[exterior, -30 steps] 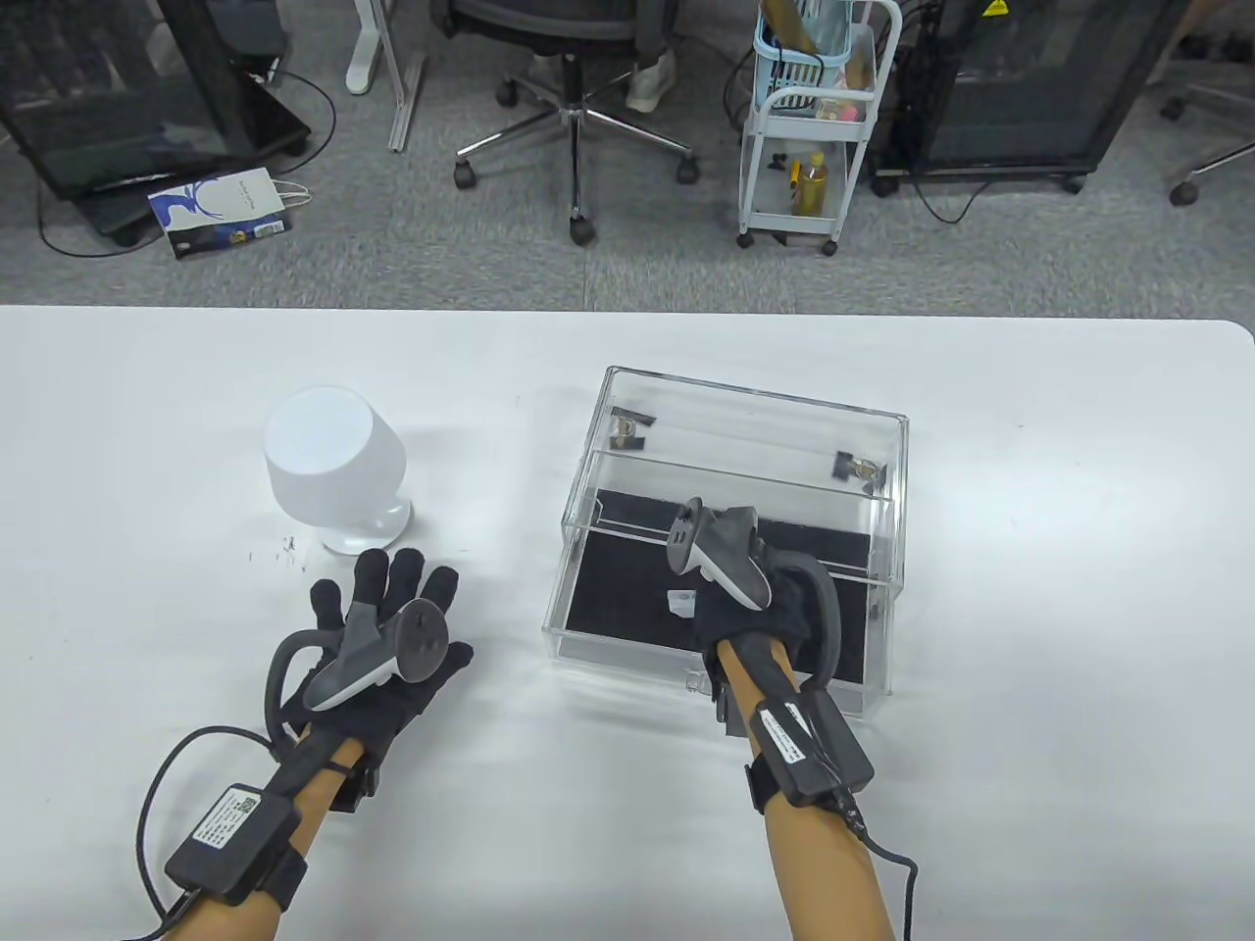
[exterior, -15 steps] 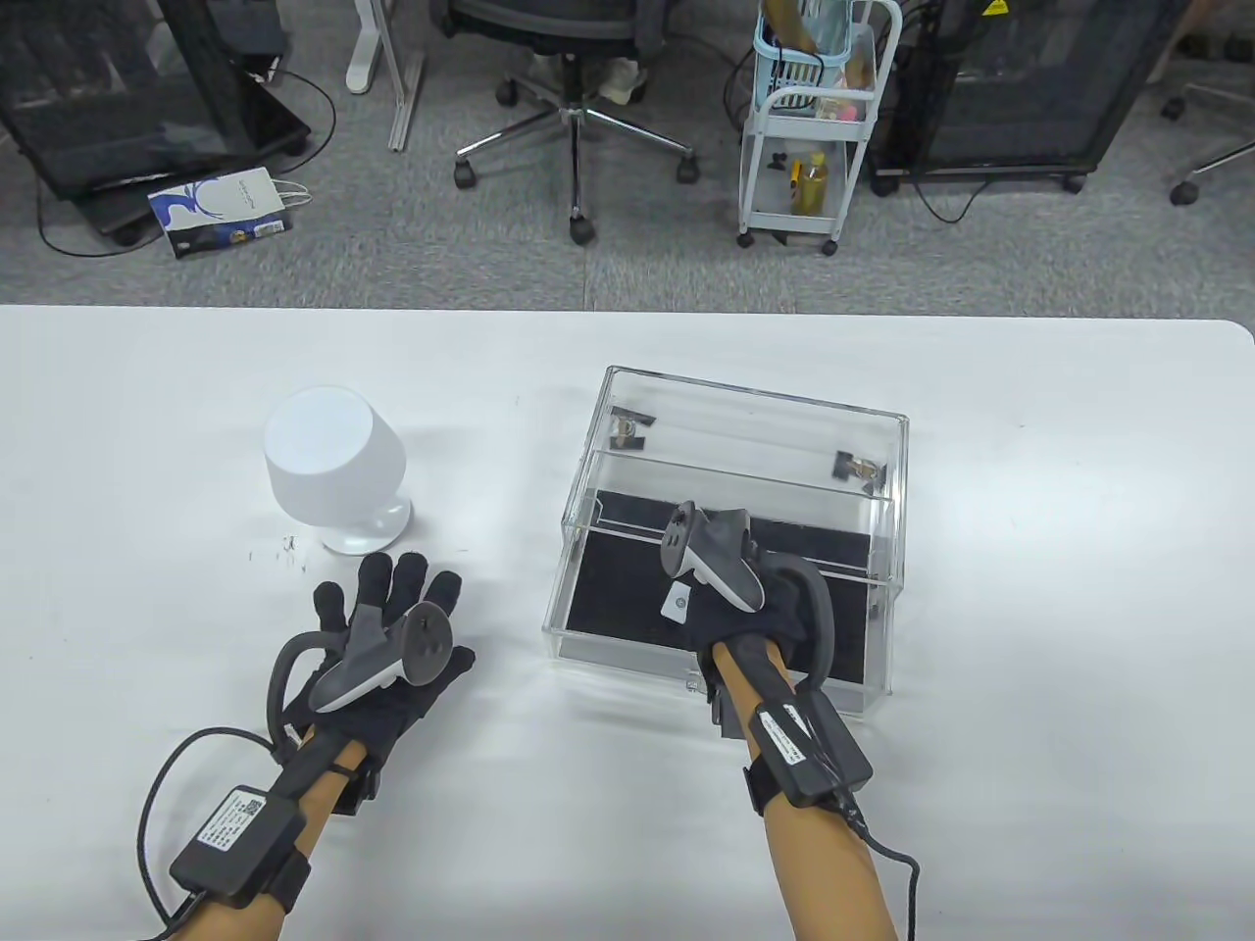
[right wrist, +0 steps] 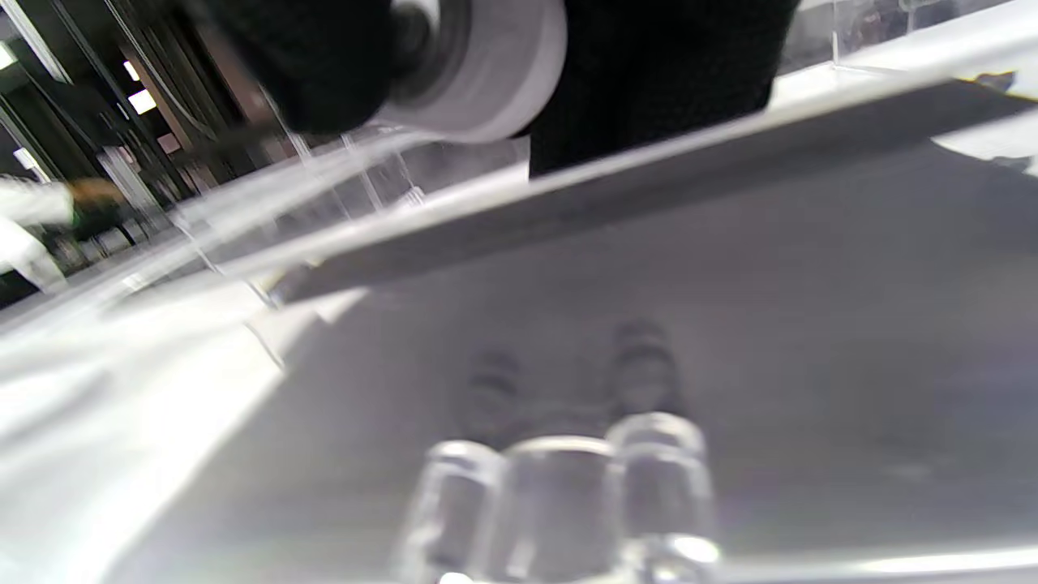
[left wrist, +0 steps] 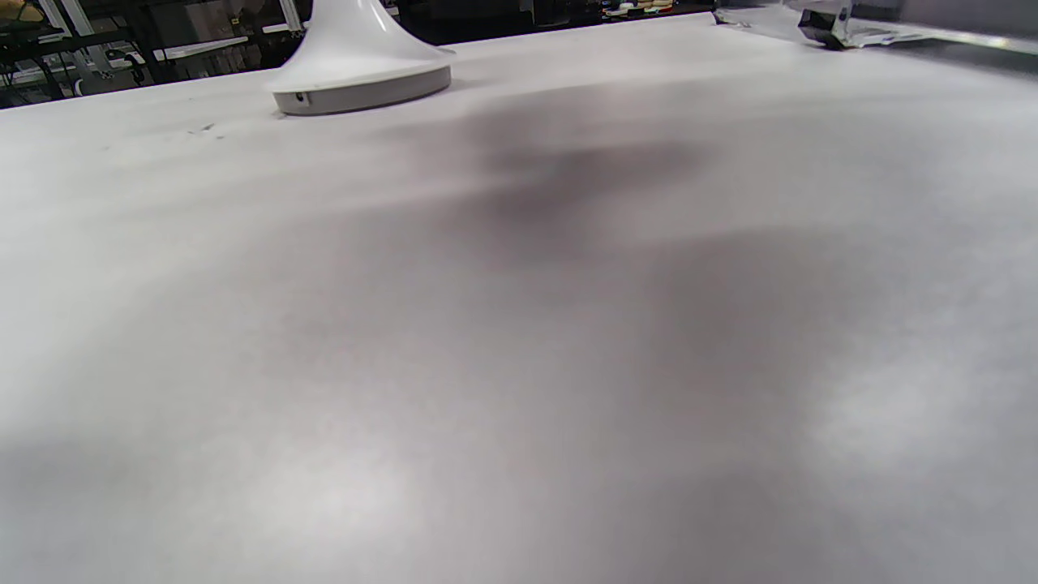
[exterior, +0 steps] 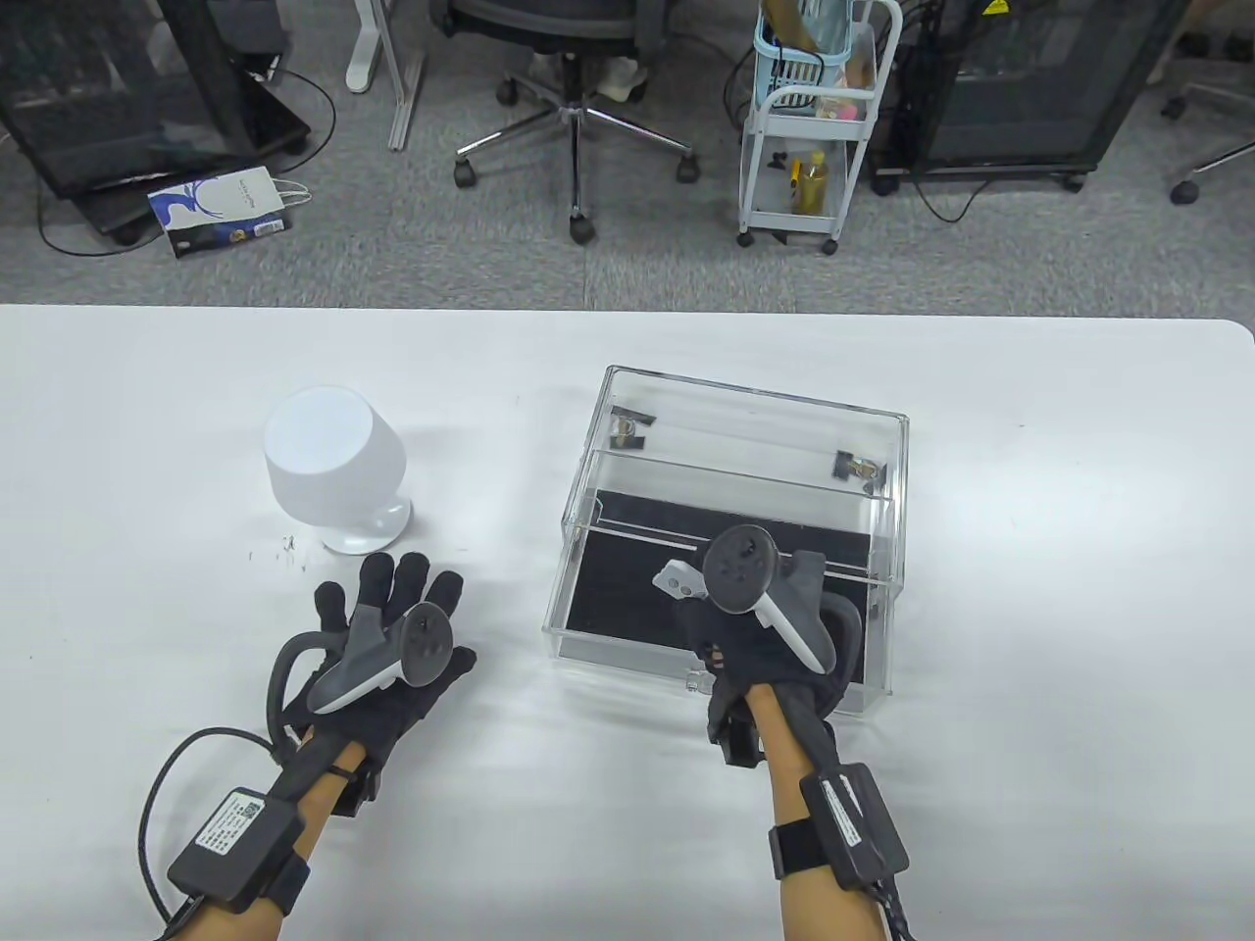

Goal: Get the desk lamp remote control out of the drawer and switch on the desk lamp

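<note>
A clear acrylic box (exterior: 755,417) holds a pulled-out drawer (exterior: 613,637) with a black liner. My right hand (exterior: 726,627) is over the drawer and holds a small white remote (exterior: 678,582), lifted above the liner. In the right wrist view the gloved fingers (right wrist: 324,65) grip the white remote (right wrist: 495,73) above the drawer's clear handle (right wrist: 559,487). The white desk lamp (exterior: 333,466) stands to the left, unlit. My left hand (exterior: 392,608) lies flat on the table just in front of the lamp, fingers spread. The lamp's base (left wrist: 361,77) shows in the left wrist view.
The white table (exterior: 1029,588) ends at a far edge. Beyond it are an office chair (exterior: 578,88), a white trolley (exterior: 809,127) and a paper bag (exterior: 221,208) on the floor. The box corner (left wrist: 835,24) shows in the left wrist view.
My right hand has turned over and drawn back toward me, lifting the white remote off the drawer liner. My left hand and the lamp have not moved.
</note>
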Tool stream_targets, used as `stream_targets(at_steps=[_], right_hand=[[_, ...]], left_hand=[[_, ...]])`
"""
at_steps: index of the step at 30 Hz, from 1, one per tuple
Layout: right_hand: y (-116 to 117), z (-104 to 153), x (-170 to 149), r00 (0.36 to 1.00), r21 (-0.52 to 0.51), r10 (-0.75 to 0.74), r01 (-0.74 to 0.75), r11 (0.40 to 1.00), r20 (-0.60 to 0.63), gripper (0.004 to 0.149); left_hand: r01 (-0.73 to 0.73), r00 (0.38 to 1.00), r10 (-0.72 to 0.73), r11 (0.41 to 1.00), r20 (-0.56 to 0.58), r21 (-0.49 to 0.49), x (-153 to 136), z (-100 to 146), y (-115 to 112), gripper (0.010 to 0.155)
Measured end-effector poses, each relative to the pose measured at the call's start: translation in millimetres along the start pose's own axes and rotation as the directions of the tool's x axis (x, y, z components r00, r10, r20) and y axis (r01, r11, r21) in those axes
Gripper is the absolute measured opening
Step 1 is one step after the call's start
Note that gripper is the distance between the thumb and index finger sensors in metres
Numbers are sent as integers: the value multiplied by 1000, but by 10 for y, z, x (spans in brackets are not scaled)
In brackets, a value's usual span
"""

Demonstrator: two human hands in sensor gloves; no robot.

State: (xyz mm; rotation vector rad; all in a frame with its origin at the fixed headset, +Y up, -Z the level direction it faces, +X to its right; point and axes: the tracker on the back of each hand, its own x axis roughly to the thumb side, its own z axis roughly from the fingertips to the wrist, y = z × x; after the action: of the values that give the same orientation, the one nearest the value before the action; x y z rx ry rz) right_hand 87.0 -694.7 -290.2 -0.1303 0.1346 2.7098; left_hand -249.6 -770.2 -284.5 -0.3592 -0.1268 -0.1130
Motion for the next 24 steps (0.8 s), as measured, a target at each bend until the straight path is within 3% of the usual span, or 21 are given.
stream_targets(at_steps=[6,10,13,15,19,24], right_hand=[[-5,69,-52,997,-30,20,-18,999,74,61],[0,45,-162,998,-39,34,-32,999,43,61],[19,23,-230,995,-63,98,-97,993,10,76],[31,12,-264,994,-81,113,-114,990,-12,78],[16,12,-290,990,-143,132,-137,980,-46,66],[17,10,-288,992,-141,115,-120,983,-45,58]], left_hand=[[-24,1000,24,1000,-16,16,-81,15,14,74],[-22,999,22,1000,-28,5,-105,5,-11,74],[-25,999,25,1000,-30,1,-105,2,-18,74],[-24,999,24,1000,-29,1,-99,3,-18,74],[-17,1000,17,1000,-26,-6,-90,0,-36,74],[-8,1000,8,1000,-25,-14,-79,4,-45,74]])
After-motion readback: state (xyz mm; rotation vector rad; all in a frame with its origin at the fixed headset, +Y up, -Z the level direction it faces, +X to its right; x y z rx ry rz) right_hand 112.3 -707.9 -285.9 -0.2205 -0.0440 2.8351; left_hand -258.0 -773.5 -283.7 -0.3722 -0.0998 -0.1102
